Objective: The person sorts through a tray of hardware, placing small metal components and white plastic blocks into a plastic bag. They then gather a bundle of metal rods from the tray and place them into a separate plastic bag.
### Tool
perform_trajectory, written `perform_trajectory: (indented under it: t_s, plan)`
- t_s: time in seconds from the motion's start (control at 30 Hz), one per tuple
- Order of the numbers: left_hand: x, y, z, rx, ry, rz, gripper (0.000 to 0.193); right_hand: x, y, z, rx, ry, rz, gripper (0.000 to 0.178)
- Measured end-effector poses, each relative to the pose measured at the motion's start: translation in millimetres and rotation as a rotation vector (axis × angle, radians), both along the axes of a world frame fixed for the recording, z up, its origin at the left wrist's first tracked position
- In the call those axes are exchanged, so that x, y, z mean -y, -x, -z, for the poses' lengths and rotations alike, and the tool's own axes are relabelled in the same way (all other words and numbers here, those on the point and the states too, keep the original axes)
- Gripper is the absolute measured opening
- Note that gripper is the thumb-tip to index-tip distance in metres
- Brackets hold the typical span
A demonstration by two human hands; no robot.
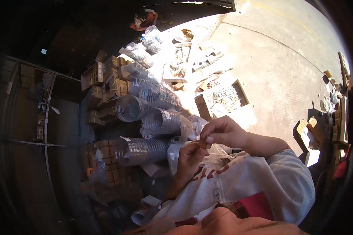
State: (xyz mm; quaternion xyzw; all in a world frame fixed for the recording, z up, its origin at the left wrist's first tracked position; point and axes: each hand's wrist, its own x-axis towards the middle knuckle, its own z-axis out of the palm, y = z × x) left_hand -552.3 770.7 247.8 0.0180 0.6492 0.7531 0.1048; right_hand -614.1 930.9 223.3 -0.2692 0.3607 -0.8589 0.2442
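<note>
In front of my chest my two hands meet, with their fingertips pressed together around a tiny brownish piece (202, 143) too small to name. My left hand (189, 157) pinches it from below, thumb and forefinger closed. From above, my right hand (224, 131) grips at the same spot, thumb against bent fingers. Just under the hands, thin clear plastic bags (217, 157) lie against my shirt. The nearest large container is a ribbed clear plastic jug (143, 150) on its side, left of my left hand.
More ribbed clear jugs (161, 120) lie in a row running away from me. Stacked cardboard boxes (111, 84) stand behind them, beside a metal shelf rack (46, 117). An open carton (241, 94) holds many small pieces. Another person (146, 19) bends over far off.
</note>
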Motion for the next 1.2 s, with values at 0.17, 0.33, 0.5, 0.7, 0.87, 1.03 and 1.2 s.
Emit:
perform_trajectory:
  t_s: [0.17,0.33,0.5,0.7,0.87,1.03,1.2]
  plan:
    - [-58.8,-27.6,8.5,0.059,-0.02,0.12,0.045,-69.3,-49.8,5.1,0.03,0.038,0.136,0.014]
    - [-98.5,-49.4,13.5,0.069,-0.039,0.197,0.012,-115.4,-84.9,5.2,0.079,0.036,0.172,0.014]
    - [-121.7,-58.7,13.6,0.001,-0.001,0.258,0.013,-140.8,-107.2,4.3,0.072,0.046,0.246,0.015]
    - [-141.1,-66.4,15.9,0.001,-0.019,0.263,0.018,-158.8,-124.1,9.0,0.056,0.043,0.296,0.017]
    - [-152.0,-66.7,17.4,0.01,-0.019,0.283,0.021,-170.9,-132.2,13.1,0.043,0.026,0.325,0.019]
    - [-161.3,-66.7,17.6,0.013,-0.043,0.282,0.024,-179.0,-135.9,12.7,0.037,0.019,0.35,0.02]
    - [-167.5,-62.5,21.4,-0.002,-0.005,0.293,0.027,-186.0,-137.2,16.5,0.026,0.012,0.366,0.021]
